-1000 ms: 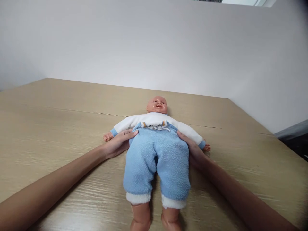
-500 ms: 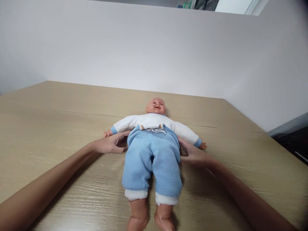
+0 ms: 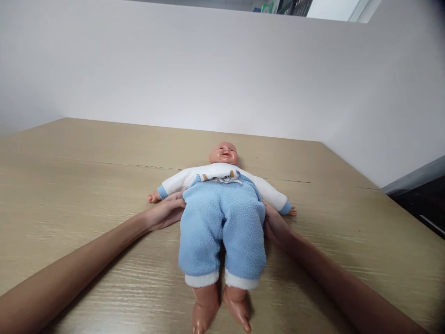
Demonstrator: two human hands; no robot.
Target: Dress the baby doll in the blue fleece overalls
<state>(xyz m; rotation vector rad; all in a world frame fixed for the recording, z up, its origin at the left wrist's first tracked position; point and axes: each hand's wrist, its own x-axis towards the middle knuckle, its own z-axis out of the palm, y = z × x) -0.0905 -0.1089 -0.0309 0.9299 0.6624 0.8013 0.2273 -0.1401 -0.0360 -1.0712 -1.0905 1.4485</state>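
Note:
A baby doll [image 3: 224, 153] lies on its back on the wooden table [image 3: 114, 273], head away from me and feet towards me. Its arms are spread in white sleeves with blue cuffs. Fleecy blue trousers [image 3: 203, 227] with white hems cover its legs to above the bare feet. At the doll's waist, my left hand [image 3: 166, 212] is closed on the left edge of the trousers, its fingertips partly hidden. Against the opposite side, my right hand [image 3: 274, 225] grips the trousers, with most of its fingers behind the cloth.
A pale wall [image 3: 208, 69] rises behind the far table edge, with an opening at its top. Something dark [image 3: 424, 208] stands beyond the table's right edge. A seam runs across the tabletop near the doll's shoulders.
Both hands have closed in on the trousers, and the gaps between thumb and fingers are gone. The top of the trousers sits slightly higher, and the doll's feet have shifted.

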